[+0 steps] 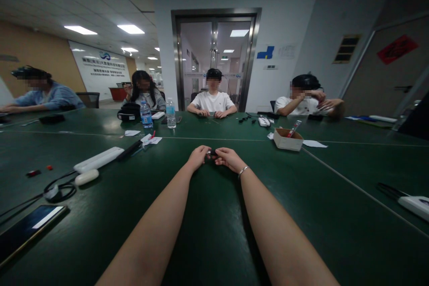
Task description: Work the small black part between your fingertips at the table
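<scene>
Both arms stretch forward over the green table [214, 214]. Between the fingertips is a small dark object with a shiny metal-looking end [212, 153]; it is too small to name its kind. My left hand [199, 156] is closed in a pinch at its shiny left end. From the other side, my right hand [229, 159], below which a silver bracelet circles the wrist, pinches its black part. The fingers partly hide the object, and I cannot tell whether it is one piece or two joined.
To the left lie a phone [30, 230], a coiled cable [63, 192], a cream oval item [86, 177] and a white power strip [98, 159]. Two bottles [146, 115] and an open box [288, 139] stand farther off. Several people sit across the table.
</scene>
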The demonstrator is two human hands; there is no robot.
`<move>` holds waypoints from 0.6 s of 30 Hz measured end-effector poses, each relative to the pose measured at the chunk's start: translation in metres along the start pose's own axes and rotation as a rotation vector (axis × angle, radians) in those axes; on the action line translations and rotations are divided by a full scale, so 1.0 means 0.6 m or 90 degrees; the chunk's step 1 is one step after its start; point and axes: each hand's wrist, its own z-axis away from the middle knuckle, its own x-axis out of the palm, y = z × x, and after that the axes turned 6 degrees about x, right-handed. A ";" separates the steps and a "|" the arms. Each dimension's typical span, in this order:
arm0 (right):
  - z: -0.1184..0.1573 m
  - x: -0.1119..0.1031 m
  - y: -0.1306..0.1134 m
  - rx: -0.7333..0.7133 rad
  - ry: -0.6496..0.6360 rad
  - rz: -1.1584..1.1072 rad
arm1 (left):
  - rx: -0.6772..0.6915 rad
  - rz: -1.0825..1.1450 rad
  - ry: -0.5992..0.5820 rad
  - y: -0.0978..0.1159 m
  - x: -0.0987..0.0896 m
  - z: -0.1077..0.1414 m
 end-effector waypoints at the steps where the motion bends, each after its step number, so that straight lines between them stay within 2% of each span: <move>1: 0.000 0.000 0.000 0.001 -0.001 0.001 | 0.003 0.000 -0.002 0.000 0.001 0.000; 11: 0.003 0.002 -0.003 0.007 0.000 -0.002 | 0.021 -0.037 -0.004 -0.011 0.004 -0.005; 18: 0.003 0.003 -0.004 0.013 -0.004 -0.005 | 0.028 -0.031 0.005 -0.007 0.000 0.001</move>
